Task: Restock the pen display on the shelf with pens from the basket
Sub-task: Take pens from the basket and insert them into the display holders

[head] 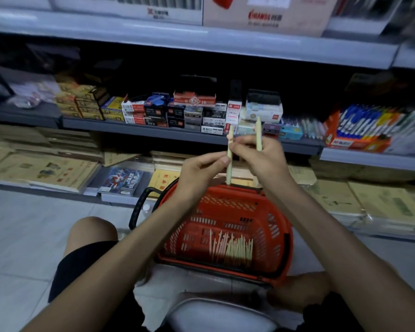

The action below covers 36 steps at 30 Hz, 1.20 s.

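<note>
We hold both hands up close together above the red plastic mesh basket (pixel 282 238), which stands on the floor between our knees with its black handle folded to the left. Our left hand (pixel 201 170) pinches a pale green pen (pixel 229 167) upright between thumb and fingers. Our right hand (pixel 261 160) has its fingers curled round a second pale green pen (pixel 258 131), also upright. Whether the right fingertips also touch the first pen we cannot tell.

A heap of pale green and pinkish pens (pixel 230 248) lies at the near end of the basket.

Ahead, the grey metal shelf (pixel 141 129) carries stacked small boxes. One red-and-white carton (pixel 194 99) on top of them reads "2B". At the right stands an orange display box (pixel 355 140) full of blue-capped pens, its lettering too blurred to read. On the shelf above, a brown cardboard carton (pixel 268 17) bears red lettering that we cannot make out either.
</note>
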Available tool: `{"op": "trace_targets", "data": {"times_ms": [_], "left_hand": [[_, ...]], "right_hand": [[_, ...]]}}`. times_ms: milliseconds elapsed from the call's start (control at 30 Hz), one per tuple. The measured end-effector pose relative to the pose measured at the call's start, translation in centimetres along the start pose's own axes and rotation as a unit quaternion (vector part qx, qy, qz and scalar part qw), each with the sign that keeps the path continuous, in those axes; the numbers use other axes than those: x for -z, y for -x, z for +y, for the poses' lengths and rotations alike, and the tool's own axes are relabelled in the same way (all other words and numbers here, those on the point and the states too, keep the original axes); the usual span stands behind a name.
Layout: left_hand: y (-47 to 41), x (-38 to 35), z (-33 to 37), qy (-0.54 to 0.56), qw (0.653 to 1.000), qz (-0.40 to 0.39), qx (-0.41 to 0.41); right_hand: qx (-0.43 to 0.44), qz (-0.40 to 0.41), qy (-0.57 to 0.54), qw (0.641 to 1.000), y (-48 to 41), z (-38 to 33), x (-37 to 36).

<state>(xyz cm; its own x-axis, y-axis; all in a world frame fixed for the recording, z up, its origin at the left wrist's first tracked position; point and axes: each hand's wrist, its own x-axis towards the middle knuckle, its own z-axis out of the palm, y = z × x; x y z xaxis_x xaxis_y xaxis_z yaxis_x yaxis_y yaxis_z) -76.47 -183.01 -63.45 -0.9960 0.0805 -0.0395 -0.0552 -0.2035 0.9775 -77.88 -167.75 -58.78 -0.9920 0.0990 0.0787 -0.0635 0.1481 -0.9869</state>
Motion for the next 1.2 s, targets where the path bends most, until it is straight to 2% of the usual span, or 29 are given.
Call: {"op": "trace_targets", "data": {"times_ms": [200,300,667,867,1033,1200], "left_hand": [[-2.7,-1.0,7.4,-0.046,0.991,0.014,-0.123],[-4.5,-1.8,11.0,-0.046,0.988,0.012,-0.148],[-10.0,-4.6,21.9,-0.044,0.974,0.037,-0.218],[-13.6,-5.1,26.9,-0.137,0.949,0.096,-0.268],[-16.9,-5.3,31.1,-0.229,0.912,0.157,-0.302],[-19.6,-5.2,34.0,-0.297,0.889,0.18,-0.299]], "right_hand": [[0.05,0.016,-0.027,0.998,-3.3,-6.7,0.1],[0.067,0.023,-0.065,0.995,-4.9,-10.3,0.3],[0.191,0.069,0.012,0.979,-10.3,-19.8,1.6],[0.206,0.097,0.032,0.973,-14.0,-24.1,1.4],[0.219,0.132,0.053,0.965,-18.2,-27.3,0.8],[0.236,0.138,0.098,0.957,-21.6,-29.5,0.5]]}}
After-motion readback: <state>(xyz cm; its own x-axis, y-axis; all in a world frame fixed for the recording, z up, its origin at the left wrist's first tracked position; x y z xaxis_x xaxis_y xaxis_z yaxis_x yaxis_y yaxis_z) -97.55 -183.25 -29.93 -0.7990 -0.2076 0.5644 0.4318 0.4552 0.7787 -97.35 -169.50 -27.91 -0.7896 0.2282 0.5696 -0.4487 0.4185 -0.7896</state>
